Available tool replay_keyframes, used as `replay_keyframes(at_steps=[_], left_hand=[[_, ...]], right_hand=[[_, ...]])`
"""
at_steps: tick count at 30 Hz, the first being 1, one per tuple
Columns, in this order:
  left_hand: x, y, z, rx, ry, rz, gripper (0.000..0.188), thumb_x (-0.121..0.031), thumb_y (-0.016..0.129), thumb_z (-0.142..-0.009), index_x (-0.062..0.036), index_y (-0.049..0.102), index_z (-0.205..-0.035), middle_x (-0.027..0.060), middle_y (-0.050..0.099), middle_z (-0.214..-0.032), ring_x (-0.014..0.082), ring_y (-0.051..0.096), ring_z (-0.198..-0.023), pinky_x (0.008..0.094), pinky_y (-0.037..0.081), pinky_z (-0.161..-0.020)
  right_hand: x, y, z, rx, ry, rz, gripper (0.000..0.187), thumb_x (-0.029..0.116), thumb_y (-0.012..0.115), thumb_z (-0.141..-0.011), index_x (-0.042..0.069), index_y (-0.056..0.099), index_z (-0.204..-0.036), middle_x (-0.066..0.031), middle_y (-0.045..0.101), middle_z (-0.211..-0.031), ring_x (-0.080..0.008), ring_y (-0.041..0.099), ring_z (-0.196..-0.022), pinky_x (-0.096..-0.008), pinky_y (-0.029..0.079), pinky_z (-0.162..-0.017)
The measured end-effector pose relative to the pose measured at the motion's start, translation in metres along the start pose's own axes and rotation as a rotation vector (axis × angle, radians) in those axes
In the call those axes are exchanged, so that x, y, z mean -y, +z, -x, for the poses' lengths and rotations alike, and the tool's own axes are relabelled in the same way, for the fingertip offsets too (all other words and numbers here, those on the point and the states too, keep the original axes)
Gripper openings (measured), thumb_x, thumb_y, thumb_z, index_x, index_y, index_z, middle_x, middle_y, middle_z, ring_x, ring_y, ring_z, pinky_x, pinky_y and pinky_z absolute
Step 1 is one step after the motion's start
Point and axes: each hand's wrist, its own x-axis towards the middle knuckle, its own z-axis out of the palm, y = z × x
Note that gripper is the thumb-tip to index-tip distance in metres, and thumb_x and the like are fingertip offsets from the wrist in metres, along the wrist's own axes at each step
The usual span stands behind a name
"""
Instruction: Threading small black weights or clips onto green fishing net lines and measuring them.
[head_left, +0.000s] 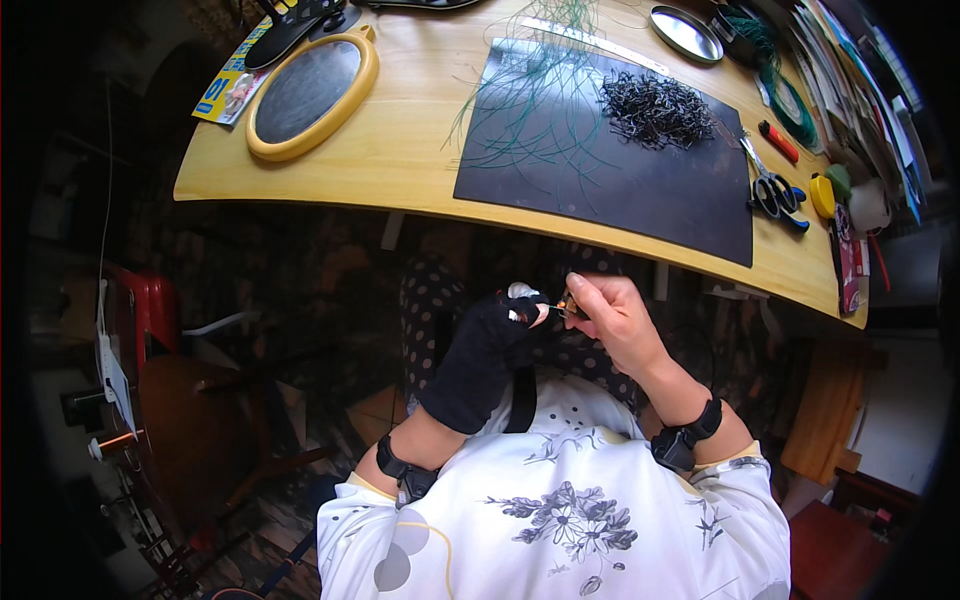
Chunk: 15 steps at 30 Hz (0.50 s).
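In front of my lap, below the table's edge, my two hands almost meet. A black fingerless covering wraps my left hand, with white wrapping on its fingertips. Those fingers are pinched together, and a thin pale bit sticks out toward the right. My right hand is bare and closed, thumb against forefinger, around a small yellowish object. A tiny orange spot shows between the two hands. What exactly either hand holds is too small to make out.
On the wooden table lies a dark mat with green strands and a heap of small black pieces. Scissors, a red lighter-like object and papers sit at right. A yellow-framed oval lies at left.
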Motion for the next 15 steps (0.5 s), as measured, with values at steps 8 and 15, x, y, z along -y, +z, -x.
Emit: replay_keyframes(at_steps=[8,15], left_hand=[[-0.001,0.004,0.001,-0.023,0.069,-0.02,0.015,-0.026,0.068,-0.098,-0.0127,0.065,-0.104,-0.0059,0.059,-0.093,0.0061,0.061,-0.089,0.023,0.05,-0.081],[-0.013,0.014,0.0,-0.016,0.087,-0.03,0.014,-0.025,0.069,-0.098,-0.0143,0.061,-0.094,-0.0098,0.05,-0.083,0.0021,0.048,-0.074,0.0208,0.037,-0.065]], right_hand=[[0.058,-0.03,0.039,-0.305,-0.529,0.473,0.023,0.01,0.063,-0.097,0.0,0.06,-0.076,-0.0054,0.051,-0.064,-0.0127,0.048,-0.056,-0.0294,0.038,-0.053],[0.09,-0.088,-0.001,-0.732,-0.812,1.274,0.015,0.014,0.076,-0.089,0.004,0.066,-0.089,-0.0096,0.061,-0.086,-0.0306,0.061,-0.083,-0.0391,0.048,-0.074]])
